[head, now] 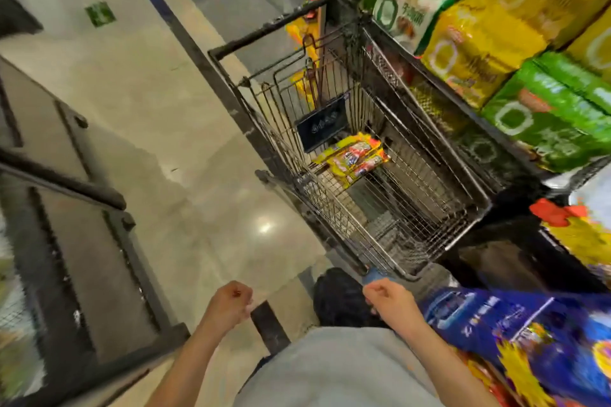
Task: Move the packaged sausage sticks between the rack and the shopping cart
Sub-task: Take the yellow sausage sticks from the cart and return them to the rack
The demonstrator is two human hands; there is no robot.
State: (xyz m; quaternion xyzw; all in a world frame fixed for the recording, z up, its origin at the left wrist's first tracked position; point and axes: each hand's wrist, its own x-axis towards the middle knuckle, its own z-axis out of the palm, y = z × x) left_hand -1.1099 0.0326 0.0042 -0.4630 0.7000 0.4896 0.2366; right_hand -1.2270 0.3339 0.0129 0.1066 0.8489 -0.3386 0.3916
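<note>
Packaged sausage sticks [352, 160], several yellow packs with red print, lie on the wire floor of the shopping cart [476, 208], at its far end, just under the folded seat flap with a black plate [320, 125]. They lie flat and side by side. Their long axes run across the basket, from the left wall toward the right, slanting up to the right in the view. The rest of the basket holds nothing else that can be made out.

Nearest, above a grey shirt [337, 370], both bare forearms reach forward. The left hand [228, 304] has its grip pressed together into a fist, with nothing seen in it. The right hand [386, 299] is curled the same way, just short of the cart's near rim and not touching it.

Blue bags [489, 317] are stacked at the near right, with large green bags [545, 116] and yellow bags [479, 43] on shelves against the cart's right side. Beyond the cart handle [281, 23], blurred yellow packs [299, 31] hang on a narrow upright rack [322, 15].

The floor [148, 92] is glossy beige tile with a dark stripe and a green marker [100, 14]. A dark-framed case [66, 208] stands at left.
</note>
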